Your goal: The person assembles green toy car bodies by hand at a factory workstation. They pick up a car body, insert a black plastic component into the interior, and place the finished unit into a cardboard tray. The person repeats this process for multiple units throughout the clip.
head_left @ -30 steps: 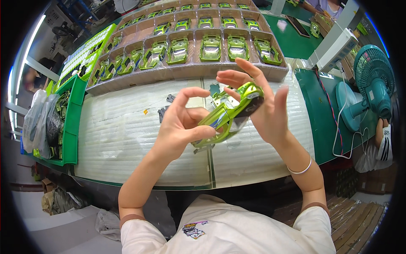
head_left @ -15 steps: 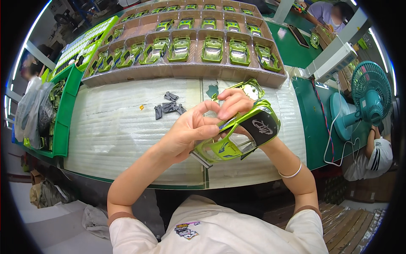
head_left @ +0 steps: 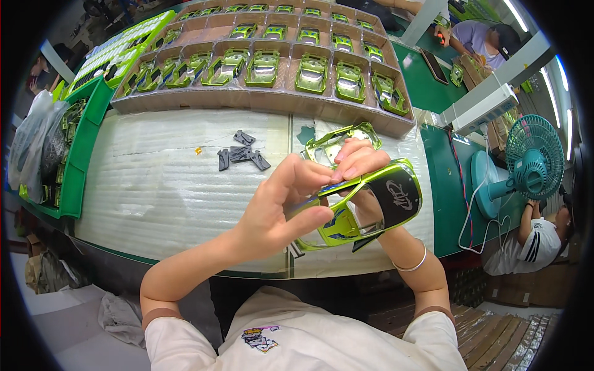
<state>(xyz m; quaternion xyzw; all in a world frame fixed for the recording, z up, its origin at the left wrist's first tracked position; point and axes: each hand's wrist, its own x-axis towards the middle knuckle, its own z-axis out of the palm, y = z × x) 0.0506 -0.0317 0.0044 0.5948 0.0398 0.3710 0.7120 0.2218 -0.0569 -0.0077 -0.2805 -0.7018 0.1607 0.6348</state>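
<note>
A bright green toy car body [head_left: 396, 193], with a black printed bonnet and clear windows, is held tilted above the mat. My right hand [head_left: 360, 162] grips its far long side, with the rest of that hand hidden beneath the shell. My left hand [head_left: 272, 207] has its fingertips on the same edge near the rear, its thumb along the near side. Whether a small piece sits between those fingertips is hidden. Just beyond lies another green car body [head_left: 364, 131]. Several dark grey plastic parts [head_left: 240, 153] lie farther left, beside a tiny orange-yellow bit [head_left: 198, 151].
A divided cardboard tray [head_left: 260, 99] of green car bodies spans the back. At the left stand a green crate [head_left: 93, 161] and a plastic bag [head_left: 37, 145]. On the right are a teal fan [head_left: 532, 170], cables and a post. Other people sit nearby.
The car body has turned slightly and shifted right. My left hand has moved over its rear end, and its thumb is spread lower. The view has shifted a little.
</note>
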